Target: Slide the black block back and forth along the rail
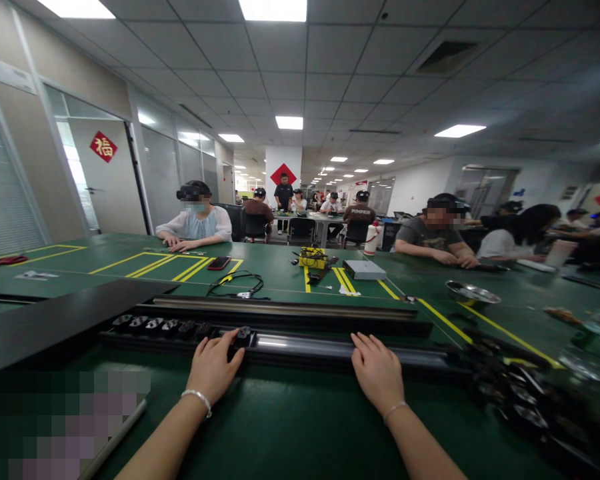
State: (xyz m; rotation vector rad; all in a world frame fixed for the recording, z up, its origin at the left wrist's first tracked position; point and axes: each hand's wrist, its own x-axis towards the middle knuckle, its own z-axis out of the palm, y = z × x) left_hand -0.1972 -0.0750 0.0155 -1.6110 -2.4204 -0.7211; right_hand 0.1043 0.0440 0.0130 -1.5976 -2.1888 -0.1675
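Note:
A long, dark, glossy rail [305, 349] lies across the green table in front of me. Along its left part sits a row of small black and silver parts [154, 325], each a squat block. My left hand [214, 367] rests on the rail with fingers stretched and thumb apart. Its fingertips are beside one small black part [245, 337] at the right end of the row; whether they press on it I cannot tell. Farther right, my right hand [379, 375] lies over the rail with fingers extended, holding nothing visible.
Behind the rail runs another long black profile [280, 308]. A blurred pile of black parts [525, 393] is at right, near a metal bowl [473, 293]. Beyond are a cable [240, 285], a phone [219, 263] and a grey box [364, 270]. People sit across the table.

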